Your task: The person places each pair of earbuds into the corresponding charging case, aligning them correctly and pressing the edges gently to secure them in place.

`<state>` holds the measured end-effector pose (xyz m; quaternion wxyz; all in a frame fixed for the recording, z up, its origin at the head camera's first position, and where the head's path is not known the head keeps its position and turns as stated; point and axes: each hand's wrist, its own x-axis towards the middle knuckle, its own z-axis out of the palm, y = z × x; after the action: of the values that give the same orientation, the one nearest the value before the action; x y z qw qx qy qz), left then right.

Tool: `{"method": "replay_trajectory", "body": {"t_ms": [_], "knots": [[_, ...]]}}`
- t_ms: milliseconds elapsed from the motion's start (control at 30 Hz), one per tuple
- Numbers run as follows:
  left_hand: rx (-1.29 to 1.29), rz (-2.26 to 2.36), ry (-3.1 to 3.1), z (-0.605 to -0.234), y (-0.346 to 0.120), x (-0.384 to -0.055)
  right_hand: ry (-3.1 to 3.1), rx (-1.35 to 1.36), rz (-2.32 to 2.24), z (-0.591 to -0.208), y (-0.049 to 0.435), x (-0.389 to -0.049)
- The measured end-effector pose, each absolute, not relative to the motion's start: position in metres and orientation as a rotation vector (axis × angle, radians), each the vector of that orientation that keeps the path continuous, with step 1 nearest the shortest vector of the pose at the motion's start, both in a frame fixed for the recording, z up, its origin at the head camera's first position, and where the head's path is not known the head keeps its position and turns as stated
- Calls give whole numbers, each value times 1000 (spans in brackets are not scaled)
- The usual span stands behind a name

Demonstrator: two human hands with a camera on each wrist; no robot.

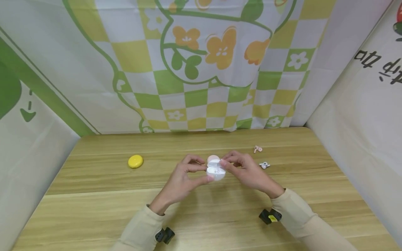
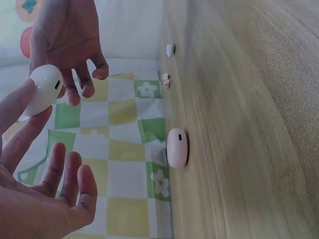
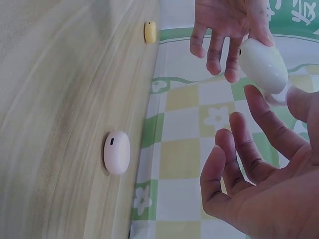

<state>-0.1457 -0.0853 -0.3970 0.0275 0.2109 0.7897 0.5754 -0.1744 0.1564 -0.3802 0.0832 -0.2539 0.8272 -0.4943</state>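
A white earbud charging case (image 1: 216, 176) is held up above the table with its lid raised. My left hand (image 1: 183, 179) grips the case's left side between thumb and index finger, the other fingers free. At the lid's right edge, my right hand (image 1: 248, 170) pinches with thumb and index finger; the exact contact is partly hidden. In the right wrist view the white case (image 3: 264, 64) shows its rounded underside between both hands. Behind and below it a pink case (image 2: 177, 148) sits on the table, mostly covered in the head view.
A yellow case (image 1: 135, 161) lies on the wooden table (image 1: 103, 209) at the left. To the right are a pair of pink earbuds (image 1: 258, 149) and a pair of white earbuds (image 1: 264, 165). Patterned cloth (image 1: 194, 111) hangs behind the table, and pale walls flank it.
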Motion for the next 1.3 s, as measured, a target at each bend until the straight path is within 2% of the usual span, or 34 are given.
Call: {"method": "replay_trajectory", "body": {"t_ms": [467,1033,1300], "knots": [[569,1810,2469,-396,-90,-147,2618,-739,-1453,-377,175,-184],[486,1871,2449,-397,-90,-149,2805,-648,-1363,-389,234,-196],[497,1880,2439,-396,-90,-150,2999,-613,-1141,-402,258,-202]]}}
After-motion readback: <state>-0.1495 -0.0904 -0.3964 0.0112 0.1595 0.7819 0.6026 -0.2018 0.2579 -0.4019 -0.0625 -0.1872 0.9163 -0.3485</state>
